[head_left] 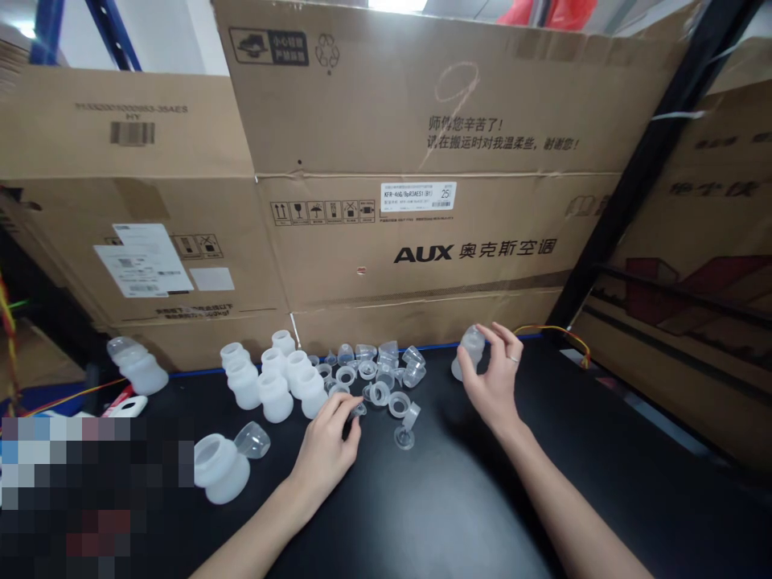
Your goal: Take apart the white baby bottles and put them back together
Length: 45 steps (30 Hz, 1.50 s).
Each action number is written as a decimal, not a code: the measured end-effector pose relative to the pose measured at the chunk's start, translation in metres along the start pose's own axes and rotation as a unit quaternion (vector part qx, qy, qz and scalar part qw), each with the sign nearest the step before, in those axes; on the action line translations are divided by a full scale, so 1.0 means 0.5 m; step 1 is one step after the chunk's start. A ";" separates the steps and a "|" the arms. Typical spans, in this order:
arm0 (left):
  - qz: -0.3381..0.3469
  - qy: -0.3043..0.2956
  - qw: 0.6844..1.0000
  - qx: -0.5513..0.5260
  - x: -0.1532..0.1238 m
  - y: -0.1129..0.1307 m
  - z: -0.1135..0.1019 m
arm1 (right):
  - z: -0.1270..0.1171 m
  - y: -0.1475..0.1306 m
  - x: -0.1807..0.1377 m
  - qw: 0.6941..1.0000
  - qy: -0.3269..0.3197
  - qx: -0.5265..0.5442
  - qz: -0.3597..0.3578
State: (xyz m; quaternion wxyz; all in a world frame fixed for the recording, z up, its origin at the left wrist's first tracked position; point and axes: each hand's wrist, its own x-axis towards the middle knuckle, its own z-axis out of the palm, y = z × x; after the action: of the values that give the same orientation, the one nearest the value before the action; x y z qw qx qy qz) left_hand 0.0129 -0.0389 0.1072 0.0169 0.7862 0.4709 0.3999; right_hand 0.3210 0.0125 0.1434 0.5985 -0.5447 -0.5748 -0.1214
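Observation:
My right hand (498, 374), wearing a ring, has its thumb and fingers around a small translucent bottle (471, 350) near the back of the black table. My left hand (329, 441) pinches a small clear piece (359, 409) at the front of a loose pile; fingers partly hide it. Clear rings (399, 404) and caps (413, 356) make up that pile. To its left, several white squat bottles (276, 396) stand upright, open at the top. Right of my left hand lies a clear flanged piece (404, 437) beside a short tube (412, 415).
Nearer on the left, a white bottle (222, 468) sits by a clear cap (253, 440). Another capped bottle (137, 366) leans at the far left. Cardboard panels (338, 281) wall off the back, with a dark metal post (627, 181) at right. A yellow wire (555, 328) runs behind my right hand.

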 end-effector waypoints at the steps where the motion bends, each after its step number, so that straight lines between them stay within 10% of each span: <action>1: -0.003 0.008 1.000 -0.010 0.001 0.002 -0.002 | -0.001 -0.016 -0.006 1.000 -0.011 0.022 -0.019; 10: 0.016 -0.008 0.990 -0.140 0.002 0.009 -0.009 | 0.000 -0.086 -0.053 0.855 -0.487 0.145 -0.102; 19: 0.040 0.067 0.991 -0.109 0.003 0.022 -0.019 | 0.005 -0.091 -0.047 0.873 -0.448 0.193 0.018; 29: 0.030 0.067 0.975 -0.209 0.000 0.049 -0.019 | 0.036 -0.144 -0.120 0.732 -0.457 0.428 0.268; 36: -0.073 -0.016 0.944 -0.322 0.002 0.064 -0.030 | 0.031 -0.160 -0.121 0.757 -0.444 0.395 0.271; 41: -0.096 -0.053 0.931 -0.349 -0.004 0.078 -0.027 | 0.019 -0.162 -0.116 0.847 -0.429 0.281 0.140; 45: -0.146 -0.059 0.925 -0.347 -0.007 0.084 -0.016 | 0.013 -0.163 -0.118 0.860 -0.437 0.245 0.098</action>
State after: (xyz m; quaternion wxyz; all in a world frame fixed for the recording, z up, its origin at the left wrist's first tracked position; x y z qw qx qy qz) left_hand 0.0374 -0.0675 0.1273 0.3743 0.6759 0.4102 0.4846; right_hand 0.2362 -0.0414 0.1348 0.4090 -0.4313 -0.7319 0.3331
